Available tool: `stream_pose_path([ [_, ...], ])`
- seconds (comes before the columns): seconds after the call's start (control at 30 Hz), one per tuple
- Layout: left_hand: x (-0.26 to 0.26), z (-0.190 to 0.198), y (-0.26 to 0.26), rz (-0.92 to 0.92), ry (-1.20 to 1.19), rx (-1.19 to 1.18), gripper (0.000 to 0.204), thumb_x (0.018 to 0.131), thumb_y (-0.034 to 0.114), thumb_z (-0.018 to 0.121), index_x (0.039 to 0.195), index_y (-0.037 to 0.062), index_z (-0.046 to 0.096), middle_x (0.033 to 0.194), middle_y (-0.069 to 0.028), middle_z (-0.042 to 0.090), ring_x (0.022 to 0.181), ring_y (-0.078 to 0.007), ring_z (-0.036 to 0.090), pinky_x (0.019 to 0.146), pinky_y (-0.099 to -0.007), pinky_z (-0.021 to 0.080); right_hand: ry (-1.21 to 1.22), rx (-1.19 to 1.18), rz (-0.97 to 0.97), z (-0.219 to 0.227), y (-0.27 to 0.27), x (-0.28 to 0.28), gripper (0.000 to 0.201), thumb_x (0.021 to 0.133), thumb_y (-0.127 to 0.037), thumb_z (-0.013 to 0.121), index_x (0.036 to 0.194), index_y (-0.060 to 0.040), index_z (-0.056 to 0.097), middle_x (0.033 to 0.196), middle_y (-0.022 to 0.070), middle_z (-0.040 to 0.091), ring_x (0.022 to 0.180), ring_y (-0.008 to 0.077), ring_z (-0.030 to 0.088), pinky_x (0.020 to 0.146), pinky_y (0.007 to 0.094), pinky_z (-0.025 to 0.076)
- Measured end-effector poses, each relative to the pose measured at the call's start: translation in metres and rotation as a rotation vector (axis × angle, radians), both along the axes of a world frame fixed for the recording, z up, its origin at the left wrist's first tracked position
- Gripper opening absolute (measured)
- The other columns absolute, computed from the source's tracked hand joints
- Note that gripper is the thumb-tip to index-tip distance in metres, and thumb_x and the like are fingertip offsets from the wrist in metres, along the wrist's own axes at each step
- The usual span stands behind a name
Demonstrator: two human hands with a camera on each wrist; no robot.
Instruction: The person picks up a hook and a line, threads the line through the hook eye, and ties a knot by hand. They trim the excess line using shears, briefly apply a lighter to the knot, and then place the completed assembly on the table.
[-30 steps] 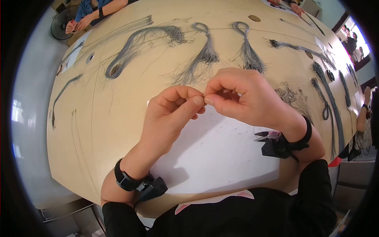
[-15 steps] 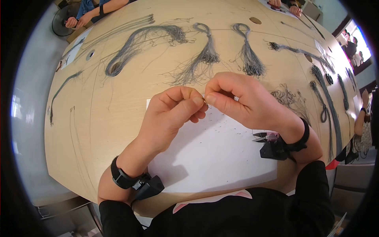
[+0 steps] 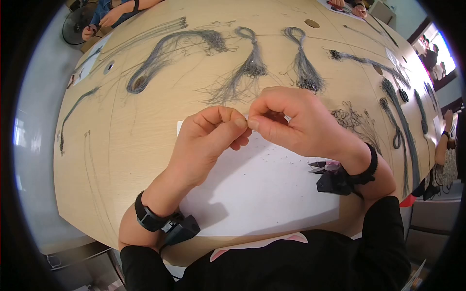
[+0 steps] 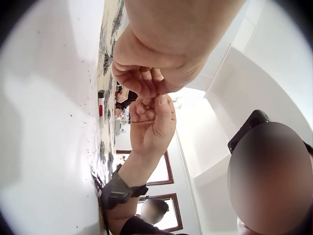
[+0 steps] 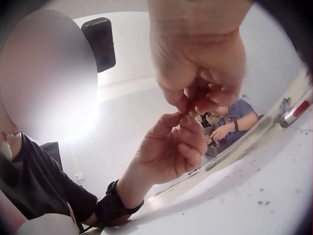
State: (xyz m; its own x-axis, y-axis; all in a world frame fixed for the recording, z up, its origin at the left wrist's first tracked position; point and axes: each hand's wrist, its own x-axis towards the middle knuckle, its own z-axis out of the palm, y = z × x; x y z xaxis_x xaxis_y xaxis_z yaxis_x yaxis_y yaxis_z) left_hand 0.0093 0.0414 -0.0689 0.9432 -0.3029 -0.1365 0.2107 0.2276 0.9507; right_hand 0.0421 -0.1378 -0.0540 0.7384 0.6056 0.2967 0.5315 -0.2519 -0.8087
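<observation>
Over a white paper sheet (image 3: 272,194), my left hand (image 3: 206,140) and right hand (image 3: 296,119) meet tip to tip. Thumb and forefinger of each pinch at one spot, the other fingers curled in. In the left wrist view a thin dark line (image 4: 142,121) crosses the right hand's curled fingers; its held end is hidden by the fingertips. The right wrist view shows both pinches almost touching. Tiny dark specks are scattered on the sheet. Dark-bladed snips (image 3: 318,167) lie beside my right wrist.
Looped bundles of thin grey line (image 3: 252,63) with dark ends lie across the table (image 3: 145,165). A curly dark tangle (image 3: 357,119) sits beyond my right forearm. A red-and-white marker (image 5: 297,112) lies past the sheet. Other people's hands (image 3: 112,17) are at the far edge.
Both hands keep their pinch at nearly the same spot. My right hand has shifted slightly down and left in the head view. A person at the far left has moved their hands.
</observation>
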Motion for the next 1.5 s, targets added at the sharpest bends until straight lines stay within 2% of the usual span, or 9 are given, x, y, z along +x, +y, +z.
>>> stream_pose_path([
  [0.03,0.000,0.000,0.001,-0.012,0.018,-0.004,0.007,0.083,0.010,0.051,0.081,0.0043,0.054,0.072,-0.0022,0.055,0.064,-0.0091,0.050,0.060,-0.0214,0.041,-0.059,-0.002,0.019,-0.001,0.000,0.000,0.005,0.077,-0.008,0.055,0.077,-0.0024,0.055,0.066,0.0026,0.052,0.056,0.0093,0.045,0.050,0.0222,0.037],
  [0.27,0.001,-0.002,0.004,-0.096,0.084,-0.090,0.014,0.082,0.016,0.056,0.084,0.0023,0.057,0.076,-0.0042,0.058,0.067,-0.0094,0.053,0.061,-0.0213,0.041,-0.210,-0.097,0.056,0.001,-0.001,0.000,0.007,0.079,-0.008,0.052,0.077,-0.0019,0.052,0.065,0.0028,0.049,0.057,0.0101,0.044,0.050,0.0228,0.036],
  [0.43,-0.006,0.004,-0.010,0.068,0.120,-0.098,0.012,0.085,0.014,0.051,0.088,0.0035,0.056,0.078,-0.0045,0.057,0.067,-0.0093,0.052,0.062,-0.0213,0.042,0.184,0.156,-0.078,-0.002,0.002,-0.001,0.012,0.080,-0.012,0.054,0.077,-0.0004,0.053,0.061,0.0056,0.052,0.053,0.0111,0.045,0.048,0.0249,0.038],
  [0.53,-0.008,-0.004,-0.007,-0.003,0.056,-0.078,0.016,0.082,0.018,0.057,0.089,0.0037,0.057,0.085,-0.0030,0.060,0.071,-0.0086,0.053,0.061,-0.0213,0.040,0.249,0.213,-0.079,-0.009,0.005,-0.001,0.013,0.081,-0.012,0.054,0.079,0.0001,0.053,0.061,0.0047,0.053,0.053,0.0083,0.047,0.048,0.0236,0.039],
  [0.77,-0.007,-0.004,-0.005,0.021,0.070,-0.057,0.014,0.081,0.018,0.058,0.082,0.0044,0.059,0.076,-0.0035,0.060,0.066,-0.0080,0.053,0.056,-0.0200,0.038,0.131,0.099,-0.036,-0.002,0.005,-0.003,0.013,0.083,-0.013,0.051,0.081,0.0001,0.053,0.068,0.0009,0.052,0.061,0.0051,0.047,0.055,0.0194,0.039],
  [0.87,-0.008,-0.003,-0.006,0.042,0.070,-0.063,0.011,0.081,0.016,0.058,0.081,0.0049,0.060,0.073,-0.0037,0.060,0.064,-0.0077,0.052,0.055,-0.0195,0.037,0.017,0.151,-0.042,-0.005,0.006,-0.003,0.011,0.081,-0.011,0.054,0.078,0.0004,0.053,0.063,0.0076,0.053,0.053,0.0129,0.050,0.049,0.0238,0.040],
  [1.17,-0.008,-0.005,-0.005,0.087,0.019,-0.035,0.007,0.082,0.011,0.053,0.080,0.0059,0.057,0.073,-0.0048,0.059,0.061,-0.0081,0.051,0.056,-0.0210,0.041,0.254,0.140,-0.052,0.005,0.003,-0.006,0.013,0.082,-0.011,0.052,0.084,0.0015,0.055,0.066,-0.0007,0.052,0.057,0.0037,0.043,0.050,0.0182,0.036],
  [1.27,-0.007,-0.009,-0.004,0.064,-0.004,-0.065,0.008,0.080,0.013,0.057,0.081,0.0053,0.059,0.073,-0.0033,0.060,0.065,-0.0075,0.053,0.054,-0.0195,0.037,0.297,0.192,-0.044,-0.002,0.004,-0.005,0.013,0.080,-0.012,0.055,0.081,0.0013,0.055,0.064,0.0057,0.053,0.056,0.0087,0.049,0.050,0.0221,0.040],
  [1.5,-0.007,-0.008,-0.004,0.038,0.010,-0.052,0.009,0.081,0.014,0.056,0.080,0.0059,0.059,0.072,-0.0030,0.060,0.065,-0.0078,0.053,0.054,-0.0195,0.037,-0.158,0.006,-0.037,-0.004,0.003,-0.002,0.011,0.078,-0.012,0.053,0.076,-0.0009,0.050,0.067,0.0116,0.053,0.060,0.0266,0.052,0.053,0.0316,0.042],
])
